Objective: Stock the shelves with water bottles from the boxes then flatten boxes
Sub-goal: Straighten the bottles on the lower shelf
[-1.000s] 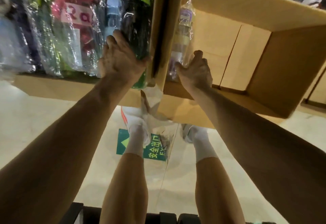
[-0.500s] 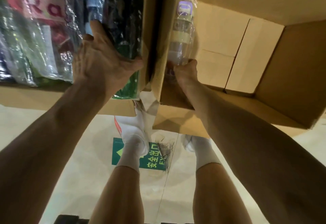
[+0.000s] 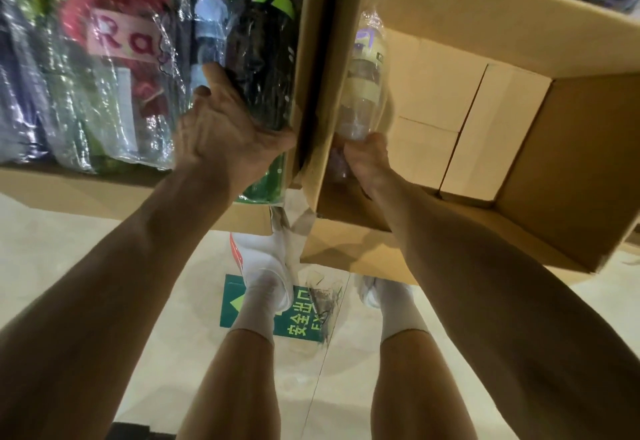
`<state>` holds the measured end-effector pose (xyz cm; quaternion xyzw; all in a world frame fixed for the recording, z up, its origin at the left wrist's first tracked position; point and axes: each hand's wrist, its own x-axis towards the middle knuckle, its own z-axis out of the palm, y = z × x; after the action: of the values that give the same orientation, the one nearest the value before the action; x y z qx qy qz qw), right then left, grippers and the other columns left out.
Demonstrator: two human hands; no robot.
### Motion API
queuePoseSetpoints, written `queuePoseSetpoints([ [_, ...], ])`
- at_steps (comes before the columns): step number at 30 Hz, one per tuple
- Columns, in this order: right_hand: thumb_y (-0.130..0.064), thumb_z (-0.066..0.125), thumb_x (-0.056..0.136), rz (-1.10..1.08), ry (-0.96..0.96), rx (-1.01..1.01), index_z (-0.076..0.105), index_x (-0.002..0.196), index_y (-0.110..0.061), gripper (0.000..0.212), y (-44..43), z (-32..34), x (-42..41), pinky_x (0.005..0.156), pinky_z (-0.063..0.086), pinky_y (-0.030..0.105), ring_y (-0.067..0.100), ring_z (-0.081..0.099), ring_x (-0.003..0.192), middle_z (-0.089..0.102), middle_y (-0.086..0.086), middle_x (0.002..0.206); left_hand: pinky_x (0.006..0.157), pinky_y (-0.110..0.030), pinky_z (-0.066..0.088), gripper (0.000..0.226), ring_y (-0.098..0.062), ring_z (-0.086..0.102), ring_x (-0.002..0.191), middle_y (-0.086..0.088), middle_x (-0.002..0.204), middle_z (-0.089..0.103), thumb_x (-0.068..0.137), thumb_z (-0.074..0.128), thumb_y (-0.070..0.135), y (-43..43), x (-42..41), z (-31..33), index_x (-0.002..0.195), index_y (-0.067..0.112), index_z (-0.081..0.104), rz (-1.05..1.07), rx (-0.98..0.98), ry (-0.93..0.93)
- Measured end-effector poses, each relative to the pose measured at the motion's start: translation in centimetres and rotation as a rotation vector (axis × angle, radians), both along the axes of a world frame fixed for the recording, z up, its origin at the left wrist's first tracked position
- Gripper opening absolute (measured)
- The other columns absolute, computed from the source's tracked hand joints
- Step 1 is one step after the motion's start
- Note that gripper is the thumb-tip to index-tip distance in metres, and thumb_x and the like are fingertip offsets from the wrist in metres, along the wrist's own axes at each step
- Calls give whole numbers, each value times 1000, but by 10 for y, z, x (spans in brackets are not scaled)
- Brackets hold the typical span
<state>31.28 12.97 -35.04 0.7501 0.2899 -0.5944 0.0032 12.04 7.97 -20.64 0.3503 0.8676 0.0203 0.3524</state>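
Left hand [image 3: 225,138] is gripping the wrapped black bottle [image 3: 263,68] at the right edge of the crowded left box [image 3: 311,41]. Right hand [image 3: 367,159] is curling round the base of the clear bottle [image 3: 363,93], which is leaning against the left wall of the right box [image 3: 571,162]. Judgement: the wrap is looking slick, so each bottle is needing a firm hold low down, drawn out along its own length and clear of the cardboard walls.
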Motion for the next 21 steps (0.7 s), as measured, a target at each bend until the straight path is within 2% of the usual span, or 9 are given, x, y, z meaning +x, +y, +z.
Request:
queuePoseSetpoints([
  [2,-20,81,87,-23,64,-15,69,108,-11,26,-1,20,7,53,58,27,15,72,63,74,6,83,102,-59,49,115,-47,53,125,-26,141,49,69,76,66,1,2,9,150,3,25,36,-25,-54],
  [5,-29,89,73,-61,138,-26,57,128,-19,64,-1,67,17,58,60,28,21,77,83,74,8,105,98,-51,54,110,-38,58,117,-14,133,55,58,81,67,8,-1,22,140,13,31,147,-64,-114],
  [7,-33,90,63,-15,197,-27,60,131,-18,76,0,96,27,61,61,29,27,77,93,74,12,111,95,-47,58,109,-30,63,112,-5,128,60,49,85,71,10,-8,32,134,22,38,220,-69,-184],
  [10,-18,90,70,36,285,-10,63,128,-13,64,5,149,42,64,60,30,27,77,96,74,13,111,82,-42,63,85,-22,71,101,-6,117,71,60,92,51,9,-10,69,128,15,57,369,-78,-363],
  [13,-14,92,70,32,294,16,62,126,-17,64,11,213,53,70,63,33,20,77,94,74,7,108,71,-31,58,52,-17,71,92,-1,106,72,71,93,34,9,-3,118,112,24,61,380,-37,-479],
  [17,-6,89,70,-8,464,74,62,127,-10,63,21,301,62,84,63,45,33,73,108,71,14,115,81,-41,62,80,-20,72,103,-2,118,70,65,95,39,10,-3,194,130,22,50,368,71,-576],
  [18,-3,88,73,-14,483,90,60,131,-11,65,24,326,62,84,63,42,33,72,111,71,15,119,82,-42,62,70,-22,71,104,-6,120,70,75,90,34,11,-2,215,131,19,50,357,110,-639],
  [20,-9,90,72,-25,482,131,57,136,-14,73,29,378,60,84,62,41,33,70,115,70,13,123,82,-41,62,22,-27,68,102,-13,113,67,102,59,5,11,5,268,123,9,54,273,249,-790],
  [21,-12,91,71,-30,511,156,56,138,-14,76,31,404,59,86,62,44,34,69,116,70,14,124,79,-40,63,18,-29,68,97,-13,106,69,102,54,-2,11,9,296,117,7,59,288,307,-832],
])
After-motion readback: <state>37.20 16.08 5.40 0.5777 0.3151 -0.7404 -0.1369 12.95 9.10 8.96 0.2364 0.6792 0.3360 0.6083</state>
